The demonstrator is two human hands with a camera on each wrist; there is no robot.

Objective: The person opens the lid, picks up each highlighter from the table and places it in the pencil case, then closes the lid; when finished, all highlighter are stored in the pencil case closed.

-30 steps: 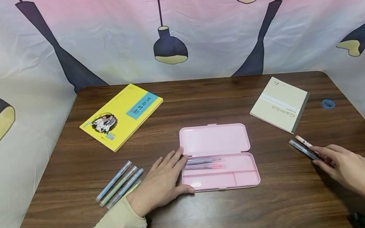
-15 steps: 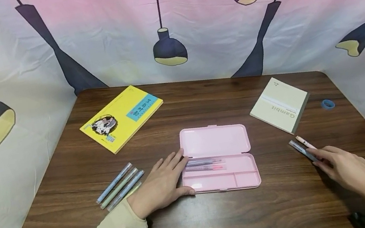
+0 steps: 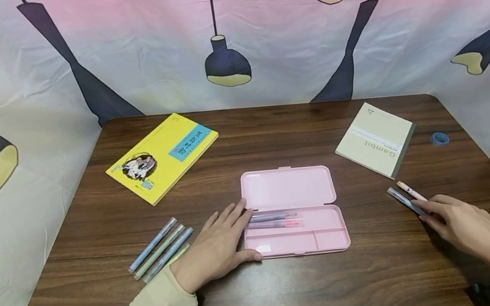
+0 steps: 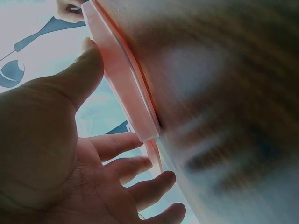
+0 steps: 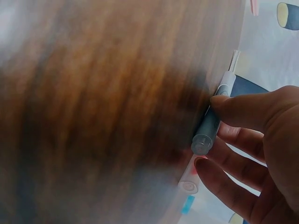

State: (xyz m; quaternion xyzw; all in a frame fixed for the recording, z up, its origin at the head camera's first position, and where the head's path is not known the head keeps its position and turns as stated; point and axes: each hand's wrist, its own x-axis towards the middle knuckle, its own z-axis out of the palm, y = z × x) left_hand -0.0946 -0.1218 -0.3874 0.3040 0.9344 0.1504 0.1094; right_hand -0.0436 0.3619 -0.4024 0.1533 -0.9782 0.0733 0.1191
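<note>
An open pink pencil case [image 3: 288, 189] lies in the middle of the table, with a few pens [image 3: 277, 221] in its long rear compartment. My left hand [image 3: 214, 246] lies at the case's left end, fingers spread and thumb at the front corner. In the left wrist view its fingertips meet the pink edge. At the right, my right hand [image 3: 470, 228] pinches a grey-blue marker pen [image 5: 208, 126] between thumb and fingers. A pale patterned pen with a red part [image 5: 189, 177] lies alongside, partly hidden by the fingers.
Several blue and green pens [image 3: 159, 250] lie left of my left forearm. A yellow book [image 3: 162, 159] is at the back left. At the back right are a cream notebook [image 3: 373, 141] and a blue tape roll [image 3: 440, 139]. A patterned cloth [image 3: 158, 53] hangs behind the table.
My right index finger has shifted off the pale pen to the grey-blue marker pen, showing more of the pale one. My left hand and the case stay in place.
</note>
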